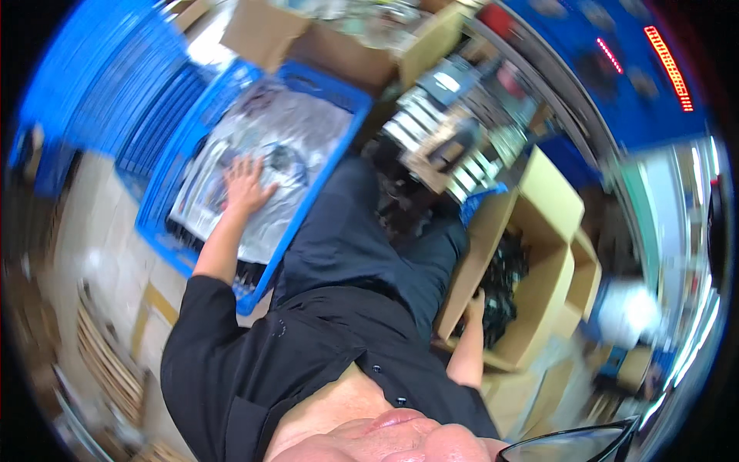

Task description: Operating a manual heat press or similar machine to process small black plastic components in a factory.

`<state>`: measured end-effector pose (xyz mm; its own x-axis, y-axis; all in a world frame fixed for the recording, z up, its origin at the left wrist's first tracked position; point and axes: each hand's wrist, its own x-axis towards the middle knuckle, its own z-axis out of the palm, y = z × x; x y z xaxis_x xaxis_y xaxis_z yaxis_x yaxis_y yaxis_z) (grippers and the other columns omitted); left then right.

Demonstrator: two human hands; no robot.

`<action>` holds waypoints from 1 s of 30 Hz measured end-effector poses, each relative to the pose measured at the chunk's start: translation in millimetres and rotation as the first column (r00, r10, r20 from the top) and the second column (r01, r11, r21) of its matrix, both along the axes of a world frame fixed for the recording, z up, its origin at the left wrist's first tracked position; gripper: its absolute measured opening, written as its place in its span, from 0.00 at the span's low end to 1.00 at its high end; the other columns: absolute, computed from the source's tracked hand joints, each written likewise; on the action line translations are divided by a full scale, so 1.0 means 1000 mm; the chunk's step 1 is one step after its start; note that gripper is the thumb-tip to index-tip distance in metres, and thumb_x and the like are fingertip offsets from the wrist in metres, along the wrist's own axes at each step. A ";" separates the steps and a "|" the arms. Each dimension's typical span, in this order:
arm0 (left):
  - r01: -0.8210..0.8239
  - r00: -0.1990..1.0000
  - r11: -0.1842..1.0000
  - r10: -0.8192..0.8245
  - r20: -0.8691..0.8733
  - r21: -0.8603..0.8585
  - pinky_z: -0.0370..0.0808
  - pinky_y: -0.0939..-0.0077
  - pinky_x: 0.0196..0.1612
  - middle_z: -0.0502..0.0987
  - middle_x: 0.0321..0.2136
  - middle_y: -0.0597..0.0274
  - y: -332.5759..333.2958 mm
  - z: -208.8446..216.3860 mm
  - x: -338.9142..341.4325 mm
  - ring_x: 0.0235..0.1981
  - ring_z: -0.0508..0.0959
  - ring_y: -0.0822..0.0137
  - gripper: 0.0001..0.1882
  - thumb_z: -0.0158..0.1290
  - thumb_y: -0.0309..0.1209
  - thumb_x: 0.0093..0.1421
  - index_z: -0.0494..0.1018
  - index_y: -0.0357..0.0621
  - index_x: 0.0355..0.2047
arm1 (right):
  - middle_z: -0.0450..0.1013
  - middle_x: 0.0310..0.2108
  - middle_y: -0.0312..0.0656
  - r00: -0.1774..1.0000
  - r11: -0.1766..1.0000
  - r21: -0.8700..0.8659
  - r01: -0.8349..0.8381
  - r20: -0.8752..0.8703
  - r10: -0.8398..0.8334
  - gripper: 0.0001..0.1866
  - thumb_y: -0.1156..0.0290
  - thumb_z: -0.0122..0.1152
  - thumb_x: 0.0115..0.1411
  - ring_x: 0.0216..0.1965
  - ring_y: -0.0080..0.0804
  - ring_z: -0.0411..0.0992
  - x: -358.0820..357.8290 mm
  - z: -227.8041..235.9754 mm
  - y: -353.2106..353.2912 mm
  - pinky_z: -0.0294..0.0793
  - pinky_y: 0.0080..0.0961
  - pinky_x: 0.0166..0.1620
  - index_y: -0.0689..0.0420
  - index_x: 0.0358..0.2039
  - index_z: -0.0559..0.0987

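**Plastic-wrapped bundles in blue crate, left hand flat on top**

Plastic-wrapped bundles (265,154) lie heaped in a blue crate (173,165) on the floor to the person's left. Left hand (245,185) rests on the top bundle, fingers spread and open, palm down, gripping nothing.

Handling, as a judgement: wrap looks thin, glossy and crinkled, so likely slippery and soft, giving under pressure. Contents show as dark shapes through the film; weight cannot be told. Best hold is probably at a bundle's edge or under it, not on the slick top face, where the film may tear or slide.

Right hand (476,304) reaches down into an open cardboard box (550,192) to the person's right. Fingers are hidden by the box wall and the dark items (504,281) inside; cannot tell whether they grip anything.

Containers:
- Blue crate: filled with wrapped bundles, darker items at its near edge.
- Cardboard box: flaps open, dark tangled items within, blurred.
- A second cardboard box (308,38) beyond the crate, contents unclear.
- A stack of blue crates (100,85) at far left.
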<state>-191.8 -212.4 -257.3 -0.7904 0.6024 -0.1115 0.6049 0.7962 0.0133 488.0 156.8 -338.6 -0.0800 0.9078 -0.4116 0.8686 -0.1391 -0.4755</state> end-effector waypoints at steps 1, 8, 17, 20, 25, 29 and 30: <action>0.023 0.999 0.999 -0.023 0.028 -0.029 0.43 0.26 0.77 0.51 0.81 0.48 0.017 -0.004 0.005 0.81 0.46 0.38 0.50 0.52 0.68 0.65 0.54 0.63 0.81 | 0.69 0.69 0.66 0.999 0.994 0.102 -0.025 -0.018 0.027 0.55 0.40 0.74 0.56 0.72 0.56 0.68 0.027 -0.012 0.005 0.68 0.43 0.71 0.62 0.75 0.67; 0.062 0.993 0.992 -0.073 -0.097 -0.106 0.49 0.29 0.76 0.52 0.81 0.50 -0.026 -0.035 0.000 0.81 0.48 0.40 0.49 0.52 0.69 0.66 0.54 0.63 0.81 | 0.78 0.57 0.66 0.950 0.991 0.090 -0.098 0.305 0.066 0.39 0.52 0.73 0.57 0.61 0.60 0.76 -0.040 0.032 -0.003 0.77 0.47 0.64 0.60 0.65 0.77; -0.035 0.990 0.985 0.011 -0.141 -0.169 0.47 0.31 0.77 0.51 0.81 0.50 0.000 -0.019 0.004 0.81 0.47 0.42 0.49 0.46 0.71 0.68 0.53 0.59 0.81 | 0.83 0.49 0.61 0.970 0.981 0.193 -0.014 0.240 -0.034 0.21 0.63 0.67 0.57 0.52 0.60 0.82 -0.043 0.042 -0.002 0.80 0.49 0.58 0.58 0.50 0.86; -0.010 0.983 0.999 0.000 -0.181 -0.050 0.48 0.31 0.77 0.52 0.81 0.50 -0.005 -0.018 0.010 0.81 0.49 0.42 0.47 0.47 0.69 0.70 0.54 0.58 0.81 | 0.84 0.41 0.60 0.980 0.914 0.396 0.083 0.135 -0.148 0.14 0.68 0.64 0.58 0.45 0.60 0.83 -0.048 0.052 0.007 0.81 0.51 0.52 0.60 0.41 0.87; 0.071 0.990 0.973 -0.041 -0.138 0.222 0.52 0.39 0.77 0.54 0.79 0.41 -0.014 -0.008 0.035 0.79 0.52 0.39 0.42 0.50 0.61 0.73 0.61 0.50 0.77 | 0.74 0.61 0.60 0.944 0.956 0.286 0.065 0.293 -0.152 0.27 0.73 0.59 0.60 0.62 0.60 0.74 -0.037 0.057 0.028 0.75 0.48 0.64 0.58 0.61 0.77; 0.095 0.995 0.929 -0.083 -0.049 0.357 0.54 0.46 0.77 0.57 0.77 0.36 -0.003 -0.001 0.055 0.78 0.55 0.37 0.39 0.52 0.56 0.74 0.66 0.42 0.74 | 0.69 0.66 0.64 0.954 0.994 0.112 0.007 0.297 -0.041 0.40 0.71 0.64 0.58 0.66 0.61 0.71 -0.008 0.033 0.037 0.74 0.47 0.67 0.56 0.73 0.67; 0.076 0.997 0.931 -0.067 -0.035 0.357 0.54 0.46 0.77 0.57 0.77 0.36 -0.004 0.003 0.058 0.77 0.55 0.37 0.38 0.53 0.56 0.74 0.66 0.41 0.73 | 0.71 0.64 0.64 0.952 0.995 0.102 0.019 0.302 -0.049 0.40 0.71 0.64 0.59 0.66 0.62 0.71 -0.011 0.027 0.034 0.74 0.48 0.67 0.54 0.73 0.66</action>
